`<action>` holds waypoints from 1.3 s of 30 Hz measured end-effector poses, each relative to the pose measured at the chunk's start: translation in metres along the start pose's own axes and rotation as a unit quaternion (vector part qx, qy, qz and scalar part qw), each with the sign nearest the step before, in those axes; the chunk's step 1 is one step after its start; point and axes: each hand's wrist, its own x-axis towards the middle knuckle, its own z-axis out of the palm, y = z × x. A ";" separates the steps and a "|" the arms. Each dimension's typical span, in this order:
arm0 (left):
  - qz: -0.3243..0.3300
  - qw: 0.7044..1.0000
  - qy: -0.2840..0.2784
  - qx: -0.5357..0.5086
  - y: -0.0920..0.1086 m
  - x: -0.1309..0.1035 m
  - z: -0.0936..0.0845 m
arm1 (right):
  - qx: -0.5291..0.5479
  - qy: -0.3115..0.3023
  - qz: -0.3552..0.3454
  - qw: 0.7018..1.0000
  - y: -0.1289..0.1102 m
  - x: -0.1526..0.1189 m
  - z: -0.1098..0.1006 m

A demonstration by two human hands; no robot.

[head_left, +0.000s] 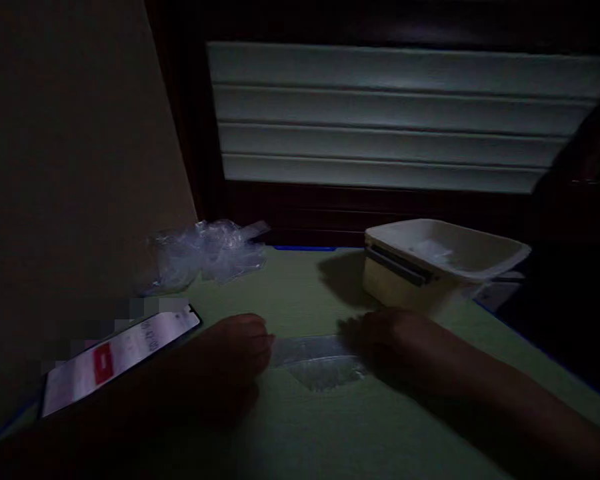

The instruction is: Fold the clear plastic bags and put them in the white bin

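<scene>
Between my two hands a small clear plastic bag (323, 370) is stretched flat just over the green tabletop, its upper edge running from one hand to the other. My left hand (243, 350) is closed at the bag's left end, thumb and fingers pressed together. At the right end, the fingers of my right hand (393, 337) are curled over the bag; dim light blurs their tips. What lies inside the bag, if anything, I cannot make out. Just beyond my right hand stands an open cream-coloured plastic container (405, 287) with a dark clip on its side.
A heap of crumpled clear plastic bags (215, 250) lies at the back left. Beside my left forearm is a lit phone (125, 357). The green table (300, 300) has a blue edge and meets a dark-framed slatted panel (380, 120). A wall (80, 167) borders the left.
</scene>
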 end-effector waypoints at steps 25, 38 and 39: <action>-0.046 0.998 0.037 0.001 0.021 -0.002 -0.005 | 0.210 -0.010 0.114 0.971 -0.001 -0.029 0.000; -0.162 0.945 0.231 -0.165 0.014 0.013 0.025 | 0.246 0.123 0.102 0.956 -0.009 0.010 0.028; -0.168 0.940 0.225 -0.192 0.012 0.014 0.027 | 0.268 0.127 0.103 0.949 -0.010 0.008 0.029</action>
